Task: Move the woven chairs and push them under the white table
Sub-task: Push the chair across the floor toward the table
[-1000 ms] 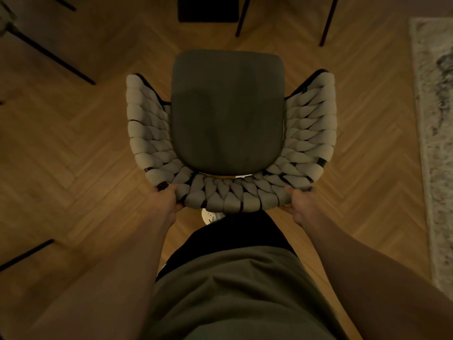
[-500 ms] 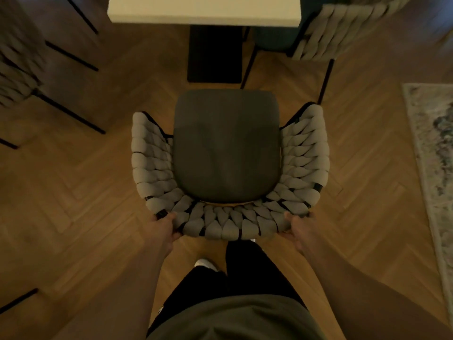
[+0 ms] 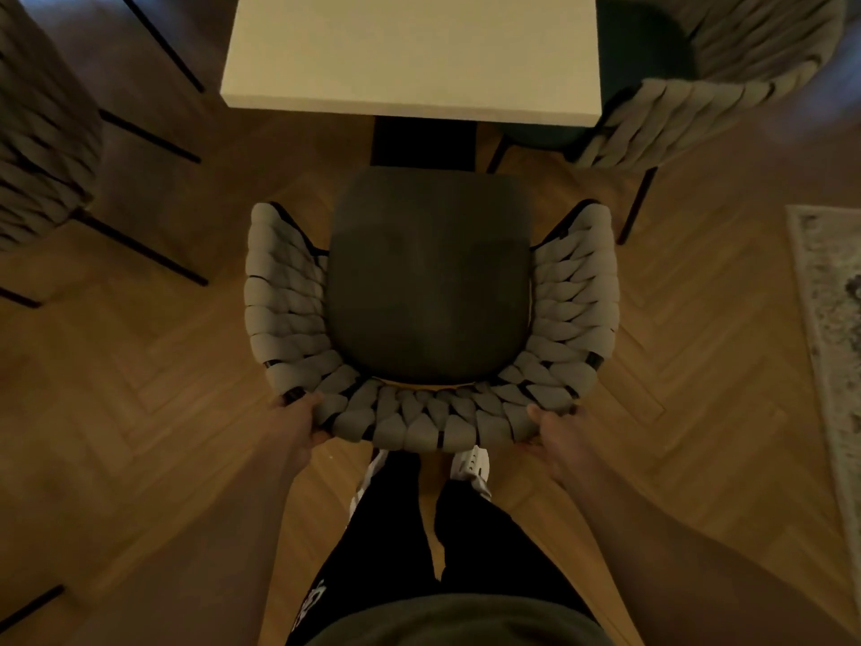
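A woven chair (image 3: 431, 319) with a grey braided back and dark seat cushion stands directly below me on the wooden floor. My left hand (image 3: 298, 424) grips the left rear corner of its backrest and my right hand (image 3: 556, 433) grips the right rear corner. The white table (image 3: 412, 53) lies just ahead, its near edge a short gap beyond the front of the seat. The table's dark pedestal base (image 3: 424, 142) shows between the table edge and the seat.
A second woven chair (image 3: 708, 86) is tucked at the table's right side. A third woven chair (image 3: 42, 132) with black legs stands at the left. A patterned rug (image 3: 834, 319) runs along the right edge. My feet stand right behind the held chair.
The chair has moved forward with both hands on its back. The white table has come into view and now lies close in front of the seat.
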Tool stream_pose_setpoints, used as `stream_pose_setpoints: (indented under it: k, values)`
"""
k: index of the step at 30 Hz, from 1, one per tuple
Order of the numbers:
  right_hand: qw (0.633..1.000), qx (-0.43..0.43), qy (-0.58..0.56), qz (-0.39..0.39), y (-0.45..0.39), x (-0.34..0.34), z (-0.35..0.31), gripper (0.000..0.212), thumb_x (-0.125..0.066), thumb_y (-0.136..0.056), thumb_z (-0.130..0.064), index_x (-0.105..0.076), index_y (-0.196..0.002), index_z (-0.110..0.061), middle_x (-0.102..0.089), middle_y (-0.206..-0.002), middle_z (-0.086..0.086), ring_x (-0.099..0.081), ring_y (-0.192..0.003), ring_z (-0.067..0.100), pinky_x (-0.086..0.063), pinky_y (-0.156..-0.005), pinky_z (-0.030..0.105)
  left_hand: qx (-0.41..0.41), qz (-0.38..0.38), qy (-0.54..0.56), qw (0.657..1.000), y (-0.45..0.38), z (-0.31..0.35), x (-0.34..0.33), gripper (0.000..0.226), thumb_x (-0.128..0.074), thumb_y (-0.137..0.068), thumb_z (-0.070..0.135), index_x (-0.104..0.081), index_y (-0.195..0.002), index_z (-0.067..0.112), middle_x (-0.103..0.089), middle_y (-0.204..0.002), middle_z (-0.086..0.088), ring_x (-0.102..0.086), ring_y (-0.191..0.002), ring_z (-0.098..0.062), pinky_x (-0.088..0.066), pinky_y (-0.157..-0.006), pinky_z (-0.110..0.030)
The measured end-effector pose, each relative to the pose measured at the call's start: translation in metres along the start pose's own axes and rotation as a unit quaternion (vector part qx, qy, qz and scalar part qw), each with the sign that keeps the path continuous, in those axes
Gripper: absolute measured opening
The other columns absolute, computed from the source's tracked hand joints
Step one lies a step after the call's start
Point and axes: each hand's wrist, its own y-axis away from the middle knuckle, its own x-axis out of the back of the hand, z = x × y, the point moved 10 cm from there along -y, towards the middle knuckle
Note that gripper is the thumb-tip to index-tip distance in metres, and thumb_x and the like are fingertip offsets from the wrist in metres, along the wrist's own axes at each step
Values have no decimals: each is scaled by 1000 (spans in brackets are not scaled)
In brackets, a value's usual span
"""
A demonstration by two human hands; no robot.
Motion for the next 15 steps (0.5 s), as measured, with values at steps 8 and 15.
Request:
stream_pose_setpoints:
  k: [8,15]
  values:
    - [1000,-11,2,29,-7,-31,-35,51,-66,-96,-9,-42,-140,-19,-55,-141,14,-63,-114,34,-61,-67,45,3,-2,3,1000,-31,43,-8,39,-57,-101,11,-51,-139,11,-62,-129,-13,-66,-104,-32,-58,-69,-47]
    - [1000,-12,4,21,-10,-47,-55,53,-65,-97,-8,-40,-143,-16,-55,-140,14,-63,-114,34,-60,-61,42,4,-8,2,1000,-41,59,-15,35,-57,-100,10,-52,-135,12,-64,-117,-10,-66,-99,-30,-57,-73,-49]
